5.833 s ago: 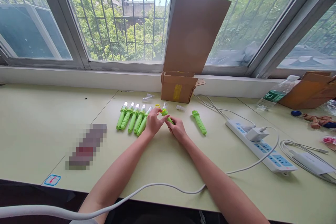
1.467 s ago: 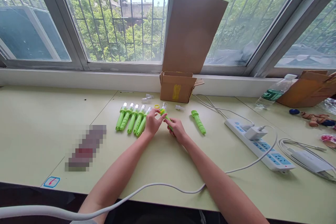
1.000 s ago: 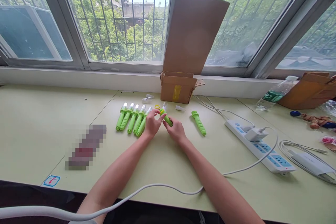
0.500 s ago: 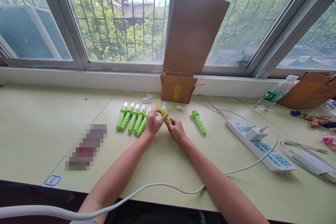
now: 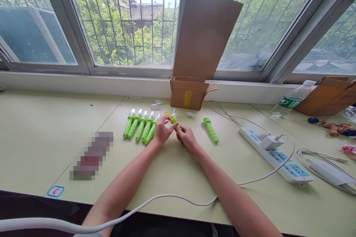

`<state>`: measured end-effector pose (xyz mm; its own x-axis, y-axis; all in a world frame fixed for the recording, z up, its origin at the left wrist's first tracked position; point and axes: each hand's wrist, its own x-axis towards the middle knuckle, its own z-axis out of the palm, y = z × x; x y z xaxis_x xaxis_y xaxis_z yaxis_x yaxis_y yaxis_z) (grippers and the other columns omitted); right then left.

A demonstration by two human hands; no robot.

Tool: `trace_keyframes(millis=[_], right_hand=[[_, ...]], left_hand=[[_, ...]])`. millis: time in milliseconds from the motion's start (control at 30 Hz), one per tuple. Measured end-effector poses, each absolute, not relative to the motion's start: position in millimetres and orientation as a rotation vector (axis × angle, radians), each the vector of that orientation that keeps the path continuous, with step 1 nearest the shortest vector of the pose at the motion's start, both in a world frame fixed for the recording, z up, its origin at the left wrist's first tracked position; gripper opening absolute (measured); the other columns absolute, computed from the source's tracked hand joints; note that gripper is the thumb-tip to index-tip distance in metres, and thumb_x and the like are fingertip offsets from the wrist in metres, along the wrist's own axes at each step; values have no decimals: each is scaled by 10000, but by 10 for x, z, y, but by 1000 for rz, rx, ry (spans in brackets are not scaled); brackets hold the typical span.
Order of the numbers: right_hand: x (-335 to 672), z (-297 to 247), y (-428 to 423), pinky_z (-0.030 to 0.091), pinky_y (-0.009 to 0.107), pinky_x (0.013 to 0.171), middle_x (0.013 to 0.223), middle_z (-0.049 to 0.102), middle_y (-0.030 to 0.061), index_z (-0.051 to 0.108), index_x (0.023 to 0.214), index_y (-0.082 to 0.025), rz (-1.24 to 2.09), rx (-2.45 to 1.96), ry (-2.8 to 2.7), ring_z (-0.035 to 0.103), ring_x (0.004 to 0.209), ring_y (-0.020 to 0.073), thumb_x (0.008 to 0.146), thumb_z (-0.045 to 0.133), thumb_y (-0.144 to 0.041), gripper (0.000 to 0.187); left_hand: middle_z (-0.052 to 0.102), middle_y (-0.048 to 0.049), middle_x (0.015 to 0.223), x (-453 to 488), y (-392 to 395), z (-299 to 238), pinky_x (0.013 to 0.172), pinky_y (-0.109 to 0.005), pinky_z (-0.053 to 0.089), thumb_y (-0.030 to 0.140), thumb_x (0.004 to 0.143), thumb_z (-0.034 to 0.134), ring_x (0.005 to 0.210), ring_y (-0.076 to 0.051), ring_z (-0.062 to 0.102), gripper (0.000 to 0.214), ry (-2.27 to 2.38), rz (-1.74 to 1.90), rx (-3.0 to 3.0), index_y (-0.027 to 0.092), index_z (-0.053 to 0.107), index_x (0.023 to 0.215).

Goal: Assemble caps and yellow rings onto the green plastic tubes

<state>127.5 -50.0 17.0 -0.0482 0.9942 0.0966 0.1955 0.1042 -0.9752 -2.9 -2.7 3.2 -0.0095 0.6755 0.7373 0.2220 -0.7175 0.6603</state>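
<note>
My right hand (image 5: 187, 137) grips the lower end of a green handle piece (image 5: 174, 120) just above the pale green table (image 5: 180, 170). My left hand (image 5: 162, 130) pinches the upper end of the same piece, near its clear cap. To the left lies a row of several finished green handles with clear caps (image 5: 140, 125). One bare green handle (image 5: 210, 129) lies to the right. A yellow ring (image 5: 166, 113) and small clear caps (image 5: 190, 114) rest just beyond my hands.
A small open cardboard box (image 5: 188, 92) stands by the window sill, with a large cardboard sheet (image 5: 207, 33) leaning behind it. A white power strip (image 5: 276, 154) with cables lies to the right, near a water bottle (image 5: 293, 99) and another carton (image 5: 329, 95). A white cable (image 5: 155, 200) crosses in front.
Both hands stay on the green handle piece; the fingers have shifted slightly around it. Nothing else on the table has moved.
</note>
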Motion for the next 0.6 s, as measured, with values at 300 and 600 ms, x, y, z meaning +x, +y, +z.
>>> trace_keyframes(millis=[300, 600], right_hand=[[1274, 157, -500, 305, 244, 505, 559, 508, -11, 514, 692, -206, 533, -1465, -1666, 424, 520, 132, 836, 431, -560, 391], [1299, 135, -465, 266, 248, 437, 484, 382, -51, 462, 657, -207, 839, -1312, -1503, 340, 442, 106, 785, 495, -603, 418]], left_hand=[[635, -37, 846, -34, -13, 1, 806, -414, 592, 489, 709, 706, 858, -183, 650, 373, 1057, 1830, 1971, 190, 577, 891], [639, -37, 861, -19, -31, 41, 781, -398, 601, 492, 703, 708, 837, -171, 647, 372, 1013, 1783, 1956, 193, 591, 891]])
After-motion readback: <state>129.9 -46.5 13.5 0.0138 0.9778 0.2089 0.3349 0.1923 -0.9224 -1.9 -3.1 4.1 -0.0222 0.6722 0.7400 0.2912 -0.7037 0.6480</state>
